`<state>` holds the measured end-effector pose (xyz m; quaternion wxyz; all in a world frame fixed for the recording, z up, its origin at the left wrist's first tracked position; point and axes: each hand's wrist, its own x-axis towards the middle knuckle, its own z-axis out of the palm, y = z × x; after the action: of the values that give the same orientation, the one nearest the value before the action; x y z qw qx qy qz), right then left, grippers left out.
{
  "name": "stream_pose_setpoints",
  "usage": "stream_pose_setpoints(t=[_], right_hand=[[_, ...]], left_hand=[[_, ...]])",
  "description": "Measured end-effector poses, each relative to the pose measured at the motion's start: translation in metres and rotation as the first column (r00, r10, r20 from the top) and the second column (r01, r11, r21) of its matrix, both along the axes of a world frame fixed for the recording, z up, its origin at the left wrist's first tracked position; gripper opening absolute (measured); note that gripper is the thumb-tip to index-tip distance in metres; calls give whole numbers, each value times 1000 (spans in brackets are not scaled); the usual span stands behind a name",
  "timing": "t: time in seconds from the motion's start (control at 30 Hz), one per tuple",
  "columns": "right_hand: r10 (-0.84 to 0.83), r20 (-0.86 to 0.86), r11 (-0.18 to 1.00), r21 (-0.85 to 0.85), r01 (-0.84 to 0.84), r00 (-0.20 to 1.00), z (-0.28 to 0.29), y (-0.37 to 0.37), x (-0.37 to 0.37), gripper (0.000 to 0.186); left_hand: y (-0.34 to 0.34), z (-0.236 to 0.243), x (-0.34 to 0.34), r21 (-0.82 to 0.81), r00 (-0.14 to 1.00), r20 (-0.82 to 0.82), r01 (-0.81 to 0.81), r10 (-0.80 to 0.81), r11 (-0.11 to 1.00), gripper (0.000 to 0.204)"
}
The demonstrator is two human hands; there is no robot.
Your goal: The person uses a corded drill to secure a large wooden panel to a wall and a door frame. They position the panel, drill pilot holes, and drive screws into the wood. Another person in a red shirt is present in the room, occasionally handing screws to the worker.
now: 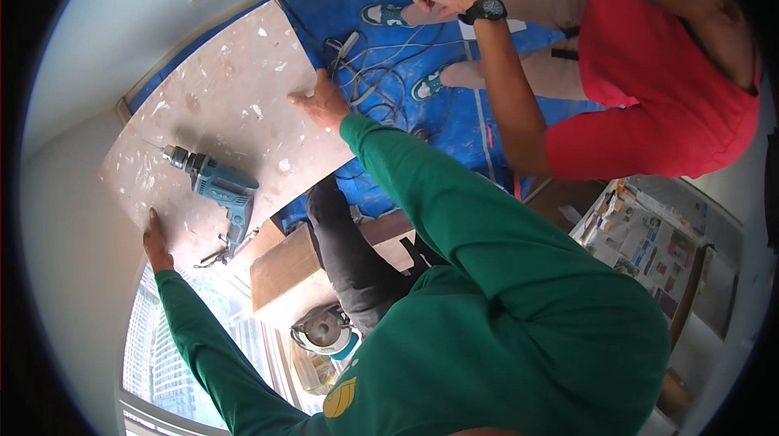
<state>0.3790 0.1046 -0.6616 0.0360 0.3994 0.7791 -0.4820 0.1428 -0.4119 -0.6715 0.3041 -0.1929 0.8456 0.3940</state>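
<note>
A pale, paint-splattered wooden board (235, 71) lies in front of me, tilted across the view. My left hand (157, 246) grips its near left edge, with part of the fingers hidden. At the board's right edge is my right hand (323, 102), its thumb on top and the other fingers going out of sight below. A blue-green power drill (223, 183) rests on its side on the board between my hands, its bit pointing to the far left. The drill's handle reaches toward the near edge, where a dark chuck key or cord end shows.
Another person in a red shirt (665, 87) stands at the right, hands raised. Tangled cables (381, 79) and a power strip (349, 44) lie on the blue floor covering (454, 132). A circular saw (326, 330) sits by a wooden box (284, 270), near the window (174, 347).
</note>
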Motion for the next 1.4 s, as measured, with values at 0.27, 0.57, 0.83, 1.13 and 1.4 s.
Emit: stream_pose_setpoints(t=[0.27,0.57,0.83,1.13,1.4], right_hand=[[8,58,998,59,-11,998,-4,2,1,75],[37,-17,999,40,-36,999,-9,3,0,69],[58,-20,998,18,-58,998,-15,5,2,74],[78,68,996,-57,-74,995,-4,6,0,71],[59,43,997,-60,-57,997,-7,6,1,71]], left_hand=[[12,4,-2,17,999,32,13,-14,1000,94],[-10,-21,-3,-78,999,-16,40,-42,996,93],[-17,-33,-1,-78,991,-128,20,-30,997,98],[-28,-39,-2,-96,999,-32,-25,22,995,107],[-9,-20,-2,-47,998,-13,-66,66,997,104]])
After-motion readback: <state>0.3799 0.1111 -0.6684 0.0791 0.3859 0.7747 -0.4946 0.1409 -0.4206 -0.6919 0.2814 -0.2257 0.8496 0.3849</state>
